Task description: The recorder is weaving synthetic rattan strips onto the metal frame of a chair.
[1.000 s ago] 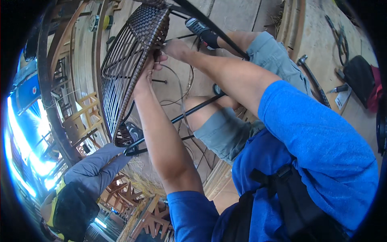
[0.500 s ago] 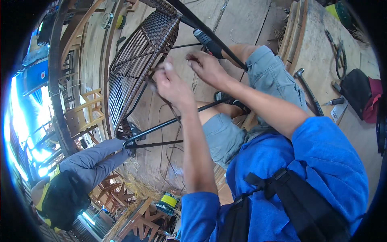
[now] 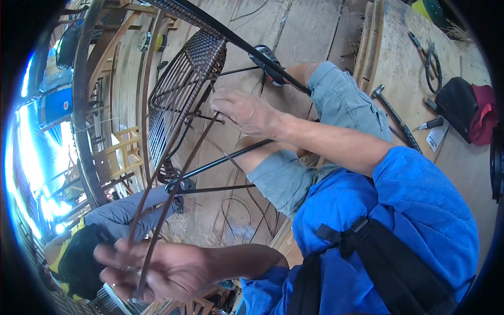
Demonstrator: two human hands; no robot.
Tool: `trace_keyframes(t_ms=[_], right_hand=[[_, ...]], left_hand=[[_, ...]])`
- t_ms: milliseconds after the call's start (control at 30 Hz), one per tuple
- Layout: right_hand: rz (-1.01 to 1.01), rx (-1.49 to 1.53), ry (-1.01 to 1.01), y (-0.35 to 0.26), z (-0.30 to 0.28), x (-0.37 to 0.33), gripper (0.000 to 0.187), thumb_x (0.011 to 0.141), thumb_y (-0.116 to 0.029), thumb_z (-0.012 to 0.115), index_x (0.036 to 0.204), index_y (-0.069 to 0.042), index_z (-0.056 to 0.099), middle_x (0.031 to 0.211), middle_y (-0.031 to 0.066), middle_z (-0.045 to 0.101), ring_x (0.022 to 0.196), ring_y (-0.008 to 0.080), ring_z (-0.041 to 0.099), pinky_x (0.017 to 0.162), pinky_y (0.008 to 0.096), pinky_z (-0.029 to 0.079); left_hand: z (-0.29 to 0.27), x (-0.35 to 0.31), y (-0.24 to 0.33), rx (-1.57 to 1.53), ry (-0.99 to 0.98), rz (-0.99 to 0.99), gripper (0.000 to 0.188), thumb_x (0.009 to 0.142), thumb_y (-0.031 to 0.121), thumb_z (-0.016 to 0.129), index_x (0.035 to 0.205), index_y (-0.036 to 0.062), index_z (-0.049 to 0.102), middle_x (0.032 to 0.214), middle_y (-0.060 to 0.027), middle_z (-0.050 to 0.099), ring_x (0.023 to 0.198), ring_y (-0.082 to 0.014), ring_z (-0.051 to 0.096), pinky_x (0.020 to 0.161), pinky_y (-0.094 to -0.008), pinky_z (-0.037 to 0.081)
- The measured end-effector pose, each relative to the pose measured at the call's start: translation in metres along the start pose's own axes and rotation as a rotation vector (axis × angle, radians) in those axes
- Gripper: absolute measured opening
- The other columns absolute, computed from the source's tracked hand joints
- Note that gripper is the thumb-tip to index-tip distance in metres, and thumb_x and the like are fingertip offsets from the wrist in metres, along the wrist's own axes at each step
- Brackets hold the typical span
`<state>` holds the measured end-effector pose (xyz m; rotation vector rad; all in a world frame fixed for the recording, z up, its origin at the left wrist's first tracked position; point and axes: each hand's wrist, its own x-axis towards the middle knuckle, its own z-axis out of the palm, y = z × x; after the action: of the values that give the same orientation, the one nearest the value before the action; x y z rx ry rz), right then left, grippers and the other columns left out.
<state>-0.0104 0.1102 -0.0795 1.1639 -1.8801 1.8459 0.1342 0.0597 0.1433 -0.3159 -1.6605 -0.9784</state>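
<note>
A chair frame of black metal tube (image 3: 231,157) stands tilted before me, its seat partly woven in brown rattan-like strands (image 3: 202,55). A long brown weaving strand (image 3: 173,194) runs in two lengths from the woven edge down to my left hand (image 3: 163,270). That hand is held out at the lower left, palm up and blurred, with the strand caught in its fingers. My right hand (image 3: 247,113) is at the woven edge, fingers closed on the strand close to the weave. Its fingertips are partly hidden. Loose strand (image 3: 231,215) curls over the floor below the frame.
A hammer (image 3: 394,115), pliers (image 3: 430,63), a knife (image 3: 431,124) and a black and red pouch (image 3: 464,110) lie on the boards at right. Another person in a black top (image 3: 86,260) sits at lower left. Wooden furniture parts (image 3: 118,152) stand at left.
My left hand has swung from the chair edge down to the lower left, drawing the strand out long. My right hand has moved left to the woven edge.
</note>
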Motion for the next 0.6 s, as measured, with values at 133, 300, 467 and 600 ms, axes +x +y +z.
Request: trace_keyframes(t_ms=[133, 300, 467, 600], right_hand=[[0.058, -0.021, 0.078, 0.014, -0.013, -0.004, 0.025, 0.08, -0.001, 0.055, 0.105, -0.003, 0.053, 0.107, 0.0148, 0.056, 0.103, 0.0329, 0.055, 0.088, 0.0367, 0.046], [0.351, 0.345, 0.176, 0.024, -0.033, 0.03, 0.018, 0.095, -0.008, 0.042, 0.105, 0.002, 0.053, 0.095, 0.0103, 0.061, 0.093, 0.0148, 0.06, 0.083, 0.0277, 0.048], [0.422, 0.75, 0.07, 0.021, -0.039, 0.055, 0.024, 0.098, -0.018, 0.041, 0.102, 0.003, 0.053, 0.075, 0.0026, 0.051, 0.067, 0.0093, 0.049, 0.067, 0.023, 0.044], [0.366, 0.551, -0.017, 0.015, -0.043, 0.072, 0.028, 0.094, -0.023, 0.048, 0.091, 0.001, 0.061, 0.063, 0.0019, 0.048, 0.061, 0.0075, 0.045, 0.058, 0.0228, 0.041]], left_hand=[[0.005, 0.001, -0.063, 0.744, -0.273, 0.073, 0.03, 0.083, -0.003, 0.048, 0.112, -0.005, 0.053, 0.112, -0.0135, 0.056, 0.106, -0.0243, 0.054, 0.09, -0.0354, 0.045], [0.025, -0.053, -0.183, 0.765, -0.729, -0.328, 0.027, 0.086, 0.009, 0.05, 0.111, 0.0002, 0.057, 0.103, -0.0163, 0.06, 0.097, -0.0278, 0.057, 0.088, -0.0372, 0.043], [0.04, -0.054, -0.218, 0.844, -0.908, -0.329, 0.022, 0.08, 0.011, 0.057, 0.1, 0.0021, 0.061, 0.096, -0.0179, 0.061, 0.091, -0.0343, 0.057, 0.081, -0.0414, 0.044], [0.04, -0.054, -0.218, 0.766, -0.894, -0.337, 0.019, 0.08, 0.011, 0.059, 0.098, 0.0056, 0.062, 0.094, -0.0158, 0.061, 0.089, -0.0312, 0.059, 0.077, -0.0388, 0.046]])
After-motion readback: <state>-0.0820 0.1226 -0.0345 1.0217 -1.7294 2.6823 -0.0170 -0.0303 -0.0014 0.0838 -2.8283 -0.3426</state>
